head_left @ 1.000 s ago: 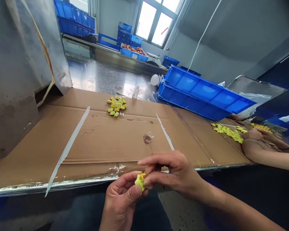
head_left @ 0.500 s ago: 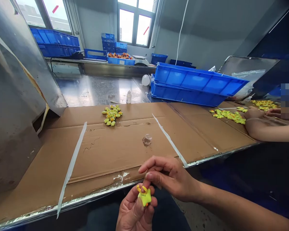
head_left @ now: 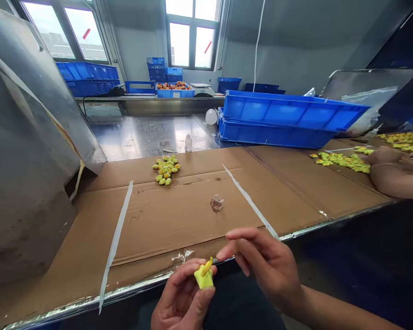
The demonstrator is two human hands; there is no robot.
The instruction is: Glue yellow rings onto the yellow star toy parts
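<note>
The person's left hand [head_left: 182, 298] is clamping a yellow-green moulded piece [head_left: 203, 277] between thumb and curled fingers, just above the near metal edge [head_left: 131, 285] of the table. A thin yellow tab [head_left: 207, 266] is sticking up from the top of the piece. The right hand [head_left: 265, 266] is hovering just beside it, empty, its fingers loosely parted and not touching the piece.

A brown cardboard sheet [head_left: 179, 224] is covering the table, with two strips of white tape [head_left: 116, 243] and [head_left: 251, 206] running across it. Toward the far edge of the cardboard, a small heap of similar yellow-green pieces [head_left: 165, 169] is lying near the centre, and a clear plastic cap [head_left: 217, 203] is sitting on a dark stain, well apart from both hands. A small plastic bottle [head_left: 188, 143] is standing on the steel surface beyond the cardboard. Two blue plastic crates [head_left: 278, 119] are stacked toward the far right corner. At the right edge, a co-worker's hand [head_left: 392, 174] is resting beside a spread of yellow-green pieces [head_left: 342, 161]. Along the far wall, a blue crate of orange and yellow pieces [head_left: 175, 91] is sitting beside a weighing scale [head_left: 202, 90].
</note>
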